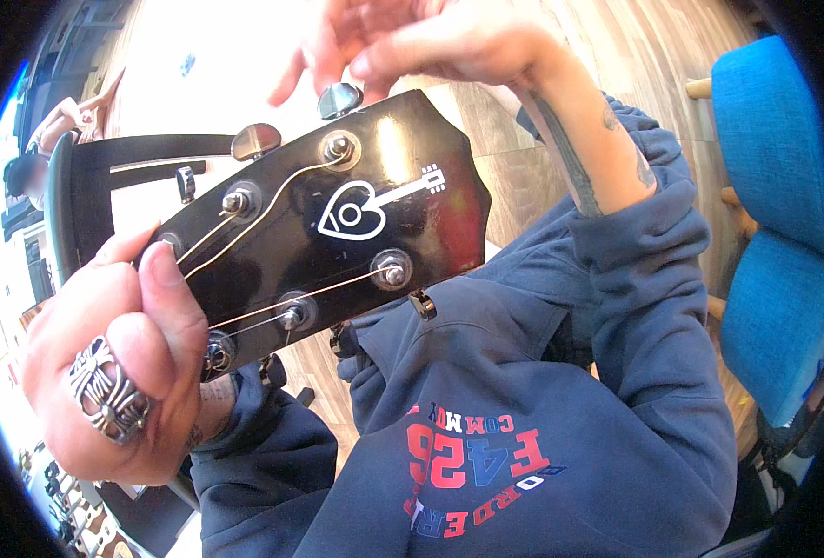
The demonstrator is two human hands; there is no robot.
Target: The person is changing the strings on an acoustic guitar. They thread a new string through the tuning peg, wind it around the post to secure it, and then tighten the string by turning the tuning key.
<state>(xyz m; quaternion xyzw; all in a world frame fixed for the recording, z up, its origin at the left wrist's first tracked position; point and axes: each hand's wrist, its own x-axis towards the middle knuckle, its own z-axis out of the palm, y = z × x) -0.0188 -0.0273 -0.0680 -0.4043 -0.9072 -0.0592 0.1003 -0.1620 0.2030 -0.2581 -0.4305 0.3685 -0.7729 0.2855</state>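
Observation:
A black guitar headstock (279, 230) with a white heart-shaped guitar emblem (360, 209) slants across the middle of the view. Strings (272, 192) run from several metal tuning posts (391, 272) towards its lower-left end. My left hand (119, 363), wearing a large silver ring (108, 390), is closed around that end, its thumb lying over the edge and hiding part of the strings. Above the far edge is my right hand (398, 49), fingers apart, close to a shiny tuning peg button (340, 101). Whether it touches the button, I cannot tell.
Blue upholstered chairs (768, 139) stand to the right on the wood-look floor (510, 146). A dark-framed chair (91, 195) is just beyond the headstock at left. Another person (35, 174) sits farther off at the far left. My dark hoodie (482, 376) fills the lower middle.

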